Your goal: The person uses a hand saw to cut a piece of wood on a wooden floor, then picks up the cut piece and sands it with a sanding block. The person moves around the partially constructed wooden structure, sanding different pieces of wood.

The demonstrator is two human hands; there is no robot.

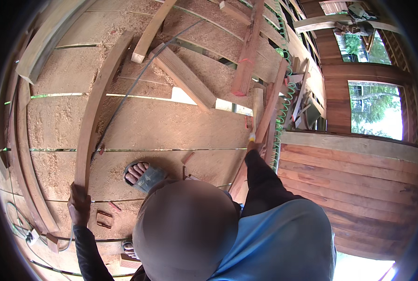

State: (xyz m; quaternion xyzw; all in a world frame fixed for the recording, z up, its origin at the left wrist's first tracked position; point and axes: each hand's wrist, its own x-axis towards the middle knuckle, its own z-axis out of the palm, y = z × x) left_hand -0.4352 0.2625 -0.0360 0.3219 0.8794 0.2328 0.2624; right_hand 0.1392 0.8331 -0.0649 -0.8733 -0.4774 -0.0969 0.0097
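At the left, my left hand (79, 207) grips the near end of a long, squared wooden beam (98, 95), which reaches away over the sawdust-covered boards. My right hand (252, 145), small and partly hidden by its dark sleeve, is at the right beside a reddish timber (272, 102). Just beyond its fingers are a small yellow and white thing (252, 137) and a pale, narrow wooden piece (257, 105); whether the hand holds either is unclear. A grooved wooden block (182, 77) lies slantwise between the two arms, farther off. A rounded brown form hides much of the lower middle.
Gaps run between the floor boards (152, 123). A dark cable (124, 98) crosses them. Several timbers lie around, including a thick beam (51, 42) at upper left. A green coiled hose (282, 116) runs along the right, near a plank wall (342, 186). Sandalled feet (138, 174) stand among offcuts.
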